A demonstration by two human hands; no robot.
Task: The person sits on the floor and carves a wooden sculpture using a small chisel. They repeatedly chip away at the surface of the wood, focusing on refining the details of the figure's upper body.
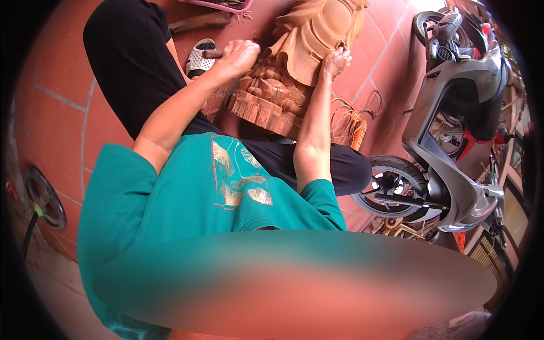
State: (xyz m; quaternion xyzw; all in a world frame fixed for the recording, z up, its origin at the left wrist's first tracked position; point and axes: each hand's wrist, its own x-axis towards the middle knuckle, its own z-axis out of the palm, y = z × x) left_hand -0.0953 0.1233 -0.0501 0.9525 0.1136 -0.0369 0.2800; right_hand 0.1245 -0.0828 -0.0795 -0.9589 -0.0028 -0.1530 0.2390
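A wooden carving (309, 42) with smooth, draped folds stands on the tiled floor in front of me, between my legs. Its rough base (266, 110) is carved into rounded shapes above a raw-cut lower edge. My left hand (242, 56) is closed in a fist at the carving's left side. Out of that fist, on the left, sticks a brown wooden tool handle (213, 54); the tool's working end is hidden. At the carving's right edge my right hand (338, 61) has its fingers curled against the wood. Whatever lies in those fingers is too small to make out.
A grey motorbike (439, 136) stands close on my right. An orange object (359, 133) with coiled cord lies beside the carving's base. On the left are a white perforated shoe (198, 59) and a wheel-like ring (46, 197). A pink-rimmed container (226, 5) is at the top.
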